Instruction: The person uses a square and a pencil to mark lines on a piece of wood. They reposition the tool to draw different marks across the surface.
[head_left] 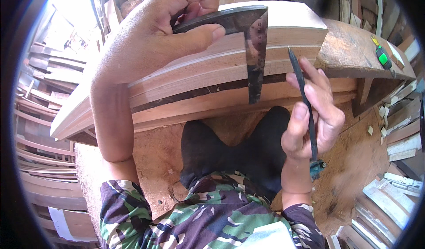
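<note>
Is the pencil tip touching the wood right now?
No, the pencil in the right hand points up beside the square, clear of the wood.

A dark metal try square (248,40) is pressed against the edge of a stack of curved pale wooden boards (199,78), blade hanging down across them. A slim dark pencil (305,103) is held upright just beside it.

Packages: none seen.
Labels: none seen.
Signs: none seen.
Screens: none seen.
Note: the scene is bare wood and hand tools only; nothing wrapped, boxed or tagged shows in the head view.
</note>
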